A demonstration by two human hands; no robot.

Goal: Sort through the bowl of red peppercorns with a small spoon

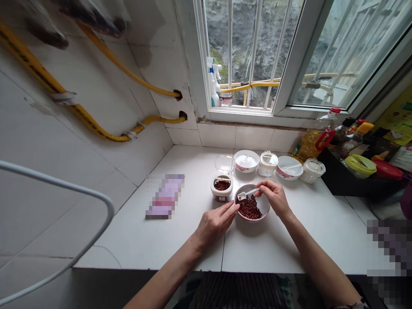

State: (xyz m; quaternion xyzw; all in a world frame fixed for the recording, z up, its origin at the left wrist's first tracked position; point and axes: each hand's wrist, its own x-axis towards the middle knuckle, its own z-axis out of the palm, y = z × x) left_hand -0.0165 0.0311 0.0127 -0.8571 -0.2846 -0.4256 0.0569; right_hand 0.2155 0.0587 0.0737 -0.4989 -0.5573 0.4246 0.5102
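Two bare forearms reach in over the front edge of the tabletop (193, 189), on either side of a dark striped garment (241, 292). Around the middle of the tabletop, set back from that edge, stands the pink-rimmed bowl (265, 209), partly filled with small reddish-brown pieces (249, 210). The left hand (214, 223) has its fingers extended, fingertips touching the bowl's left side; whether it grips the bowl, I cannot tell. The right hand (275, 198) pinches the handle of a small white spoon (249, 194) between thumb and fingers, its scoop end over the pieces. Just beside the bowl, to its left and slightly farther back, is the open jar (222, 198), holding similar pieces, its clear lid (224, 164) raised behind. Toward the back edge, from left to right, come the white-filled bowl (246, 161), a lidded jar (268, 165), the rear bowl (289, 172) with a white utensil (293, 166) in it, and another jar (312, 171). The oil bottle (309, 146) stands near the back right. A blurred purple item (165, 195) lies toward the left edge.
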